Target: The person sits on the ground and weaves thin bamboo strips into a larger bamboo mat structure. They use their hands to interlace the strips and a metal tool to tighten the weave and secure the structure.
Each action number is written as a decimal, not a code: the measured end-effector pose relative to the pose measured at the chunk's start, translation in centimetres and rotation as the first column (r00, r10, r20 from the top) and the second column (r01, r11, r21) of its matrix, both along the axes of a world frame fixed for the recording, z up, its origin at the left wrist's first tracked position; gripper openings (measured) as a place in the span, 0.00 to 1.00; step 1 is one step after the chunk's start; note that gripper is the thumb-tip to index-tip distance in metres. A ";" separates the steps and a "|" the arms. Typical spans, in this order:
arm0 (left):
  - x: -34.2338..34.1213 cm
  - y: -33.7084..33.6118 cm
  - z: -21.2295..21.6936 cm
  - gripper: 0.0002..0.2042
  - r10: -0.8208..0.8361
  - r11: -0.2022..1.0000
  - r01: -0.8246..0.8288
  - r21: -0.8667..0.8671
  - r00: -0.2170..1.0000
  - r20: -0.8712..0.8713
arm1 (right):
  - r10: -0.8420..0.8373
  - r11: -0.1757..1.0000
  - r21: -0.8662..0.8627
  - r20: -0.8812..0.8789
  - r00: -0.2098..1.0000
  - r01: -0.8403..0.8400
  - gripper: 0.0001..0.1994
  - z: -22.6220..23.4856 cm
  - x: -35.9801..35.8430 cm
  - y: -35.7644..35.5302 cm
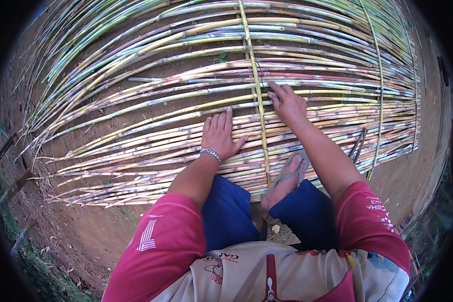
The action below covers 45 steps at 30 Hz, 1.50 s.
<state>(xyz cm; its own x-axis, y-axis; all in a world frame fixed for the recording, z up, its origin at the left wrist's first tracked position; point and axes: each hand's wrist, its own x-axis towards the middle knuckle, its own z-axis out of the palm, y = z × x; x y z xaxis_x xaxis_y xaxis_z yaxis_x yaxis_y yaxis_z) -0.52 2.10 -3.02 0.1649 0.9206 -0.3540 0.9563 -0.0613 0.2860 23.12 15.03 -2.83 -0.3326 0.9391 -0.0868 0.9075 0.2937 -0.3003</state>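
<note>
Far left of the cross strip (257,90): bare brown dirt (75,236) with a patch of grass (15,236) at the lower edge and a few dark stakes (15,189) poking out of the soil. Spread over the dirt, a wide mat of long canes (136,100), yellow, green and pinkish, lying side by side and running left to right, ragged at the loose left ends.

Just left of the cross strip: left hand (219,135), palm down, fingers together and stretched flat, pressing on the canes, thumb angled toward the strip; nothing gripped. A silver bracelet (211,154) at the wrist, a red sleeve (161,241) further down.

The cross strip itself: a thin yellow-green split cane lying over the mat from top to bottom, at right angles to the canes.

Just right of the cross strip: right hand (287,103), knuckles up, fingertips bent down among the canes close against the strip; cannot tell whether anything is pinched between them. The two hands apart, one each side of the strip.

Below that hand, a bare foot in a grey sandal (289,173) resting on the mat's near edge, blue shorts (226,211) behind it.

Further right of the cross strip: a second thin strip (380,95) crossing the canes, then bare dirt again.
</note>
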 end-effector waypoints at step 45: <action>-0.9 1.8 -0.3 0.54 -0.010 0.999 0.007 -0.045 0.998 -0.062 | -0.133 0.956 -0.273 -0.087 0.987 0.105 0.26 0.2 -0.1 -1.9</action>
